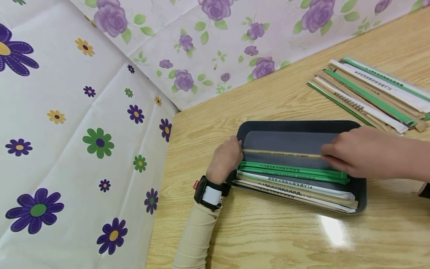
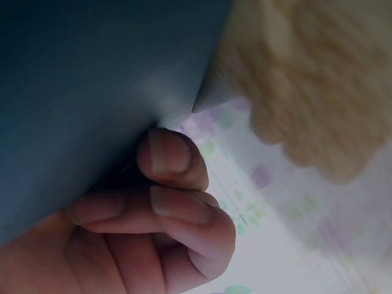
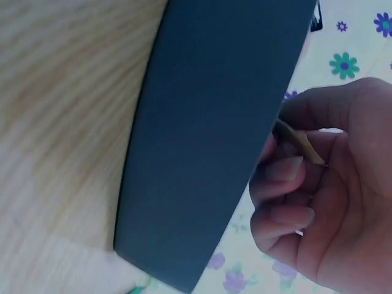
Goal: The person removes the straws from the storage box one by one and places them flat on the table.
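Note:
A dark grey tray (image 1: pixel 282 141) lies on the wooden table. Across it runs a thin, brown, paper-wrapped straw (image 1: pixel 282 153), edge-on, its right end pinched by my right hand (image 1: pixel 364 151). In the right wrist view, the straw's brown end (image 3: pixel 306 147) shows between thumb and fingers, behind the tray's outer wall (image 3: pixel 202 141). My left hand (image 1: pixel 226 158) grips the tray's left end, fingers curled against the wall in the left wrist view; its contact with the straw is unclear. Green wrapped straws (image 1: pixel 295 172) and white and brown ones (image 1: pixel 295 188) lie along the tray's near side.
A loose pile of green, white and brown wrapped straws (image 1: pixel 366 93) lies on the table (image 1: pixel 268 239) at the back right, beyond the tray. Flower-printed sheets (image 1: pixel 215 48) cover the walls behind and to the left.

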`<state>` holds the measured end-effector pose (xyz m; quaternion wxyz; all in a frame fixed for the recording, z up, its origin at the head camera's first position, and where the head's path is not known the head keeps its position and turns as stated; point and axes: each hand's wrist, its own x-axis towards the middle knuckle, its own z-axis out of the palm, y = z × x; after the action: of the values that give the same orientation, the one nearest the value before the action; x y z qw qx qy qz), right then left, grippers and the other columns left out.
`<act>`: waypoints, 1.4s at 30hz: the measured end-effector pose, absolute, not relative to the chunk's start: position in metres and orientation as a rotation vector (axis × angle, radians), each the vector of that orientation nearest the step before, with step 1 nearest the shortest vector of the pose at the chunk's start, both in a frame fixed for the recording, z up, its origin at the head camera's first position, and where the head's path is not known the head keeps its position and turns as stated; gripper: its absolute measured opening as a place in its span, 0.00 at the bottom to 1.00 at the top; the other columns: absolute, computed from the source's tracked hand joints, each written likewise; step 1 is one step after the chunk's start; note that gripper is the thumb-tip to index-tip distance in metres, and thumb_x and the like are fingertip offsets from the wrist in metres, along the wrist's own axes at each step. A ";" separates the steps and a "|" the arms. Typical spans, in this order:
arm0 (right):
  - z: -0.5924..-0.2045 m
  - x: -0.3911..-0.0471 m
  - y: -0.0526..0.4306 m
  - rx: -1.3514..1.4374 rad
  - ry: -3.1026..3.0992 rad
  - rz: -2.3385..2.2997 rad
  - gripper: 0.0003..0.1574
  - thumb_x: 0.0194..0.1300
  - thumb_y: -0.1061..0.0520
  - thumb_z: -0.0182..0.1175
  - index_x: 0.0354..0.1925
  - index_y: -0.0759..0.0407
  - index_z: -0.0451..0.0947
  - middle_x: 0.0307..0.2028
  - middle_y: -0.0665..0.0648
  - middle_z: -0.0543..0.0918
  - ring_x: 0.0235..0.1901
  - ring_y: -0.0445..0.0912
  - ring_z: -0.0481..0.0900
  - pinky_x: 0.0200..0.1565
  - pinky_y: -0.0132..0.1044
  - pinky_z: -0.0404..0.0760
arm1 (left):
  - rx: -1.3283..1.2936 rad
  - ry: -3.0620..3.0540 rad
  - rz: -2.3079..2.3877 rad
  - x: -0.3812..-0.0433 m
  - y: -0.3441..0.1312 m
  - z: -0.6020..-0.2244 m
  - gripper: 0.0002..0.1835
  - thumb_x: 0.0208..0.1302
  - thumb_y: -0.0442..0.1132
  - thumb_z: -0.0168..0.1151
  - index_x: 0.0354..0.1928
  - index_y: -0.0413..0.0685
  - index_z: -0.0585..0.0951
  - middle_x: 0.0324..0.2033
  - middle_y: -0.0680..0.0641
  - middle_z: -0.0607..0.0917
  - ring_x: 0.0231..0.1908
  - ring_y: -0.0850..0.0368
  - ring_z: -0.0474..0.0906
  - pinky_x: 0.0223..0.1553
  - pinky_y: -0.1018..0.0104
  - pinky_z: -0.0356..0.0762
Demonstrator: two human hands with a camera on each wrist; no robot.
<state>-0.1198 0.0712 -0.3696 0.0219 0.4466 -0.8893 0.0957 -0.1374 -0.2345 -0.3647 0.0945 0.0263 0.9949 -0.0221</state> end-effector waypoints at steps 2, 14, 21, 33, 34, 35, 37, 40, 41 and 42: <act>-0.366 -0.123 0.073 1.324 -2.760 0.283 0.20 0.66 0.57 0.62 0.20 0.43 0.67 0.13 0.42 0.59 0.13 0.35 0.56 0.20 0.32 0.60 | 0.078 2.951 -0.068 -0.138 -0.235 -0.365 0.18 0.79 0.43 0.38 0.48 0.35 0.72 0.23 0.42 0.77 0.20 0.50 0.76 0.20 0.62 0.71; -0.356 -0.147 0.091 1.056 -2.759 0.301 0.20 0.65 0.59 0.60 0.19 0.48 0.65 0.12 0.45 0.61 0.13 0.39 0.59 0.21 0.36 0.60 | 0.094 2.970 -0.068 -0.137 -0.235 -0.366 0.17 0.79 0.42 0.39 0.47 0.35 0.73 0.24 0.41 0.77 0.20 0.50 0.77 0.21 0.62 0.72; -0.355 -0.158 0.100 0.946 -2.795 0.267 0.18 0.66 0.58 0.58 0.19 0.51 0.67 0.12 0.47 0.63 0.13 0.41 0.62 0.19 0.39 0.61 | 0.090 2.965 -0.055 -0.137 -0.236 -0.366 0.17 0.79 0.42 0.39 0.47 0.35 0.72 0.25 0.41 0.78 0.21 0.49 0.77 0.22 0.62 0.72; -0.357 -0.169 0.109 0.888 -2.841 0.247 0.15 0.67 0.57 0.55 0.22 0.53 0.71 0.11 0.47 0.64 0.13 0.42 0.63 0.18 0.40 0.61 | 0.092 2.970 -0.050 -0.136 -0.236 -0.365 0.17 0.79 0.42 0.39 0.47 0.34 0.72 0.25 0.41 0.78 0.21 0.50 0.77 0.21 0.62 0.72; -0.357 -0.169 0.110 0.888 -2.839 0.241 0.15 0.67 0.57 0.55 0.22 0.53 0.70 0.11 0.47 0.64 0.13 0.42 0.63 0.18 0.40 0.61 | 0.089 2.969 -0.053 -0.136 -0.235 -0.365 0.17 0.79 0.42 0.39 0.47 0.34 0.72 0.25 0.40 0.78 0.21 0.49 0.78 0.21 0.62 0.72; -0.356 -0.170 0.110 0.888 -2.836 0.235 0.16 0.67 0.57 0.55 0.21 0.53 0.70 0.11 0.48 0.64 0.13 0.42 0.63 0.18 0.39 0.61 | 0.086 2.968 -0.055 -0.137 -0.235 -0.365 0.17 0.79 0.42 0.39 0.48 0.34 0.72 0.25 0.40 0.78 0.21 0.49 0.78 0.21 0.62 0.72; -0.356 -0.171 0.112 0.890 -2.840 0.220 0.17 0.67 0.58 0.55 0.21 0.53 0.69 0.11 0.48 0.64 0.13 0.42 0.63 0.18 0.39 0.61 | 0.079 2.966 -0.065 -0.137 -0.235 -0.365 0.17 0.79 0.42 0.39 0.47 0.35 0.72 0.26 0.40 0.79 0.22 0.49 0.78 0.21 0.62 0.73; -0.356 -0.173 0.115 0.876 -2.859 0.213 0.18 0.69 0.57 0.53 0.21 0.53 0.68 0.11 0.48 0.64 0.13 0.43 0.63 0.18 0.39 0.60 | 0.063 2.958 -0.080 -0.138 -0.234 -0.366 0.17 0.79 0.42 0.39 0.48 0.35 0.72 0.26 0.40 0.79 0.22 0.50 0.79 0.22 0.62 0.73; -0.356 -0.174 0.116 0.869 -2.867 0.215 0.18 0.70 0.57 0.53 0.21 0.53 0.68 0.11 0.48 0.64 0.13 0.43 0.63 0.18 0.39 0.59 | 0.060 2.955 -0.084 -0.138 -0.234 -0.366 0.17 0.79 0.43 0.38 0.48 0.35 0.72 0.26 0.41 0.79 0.22 0.50 0.79 0.22 0.62 0.73; -0.356 -0.175 0.118 0.863 -2.873 0.216 0.19 0.70 0.57 0.52 0.20 0.53 0.67 0.11 0.48 0.64 0.13 0.43 0.63 0.18 0.39 0.59 | 0.058 2.953 -0.087 -0.139 -0.234 -0.366 0.17 0.79 0.43 0.38 0.48 0.35 0.72 0.26 0.41 0.79 0.22 0.50 0.79 0.22 0.62 0.73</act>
<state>-0.1753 0.1178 -0.3562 0.0670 0.2864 -0.9531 0.0716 -0.1385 -0.2339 -0.3663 0.0933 0.0194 0.9950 -0.0294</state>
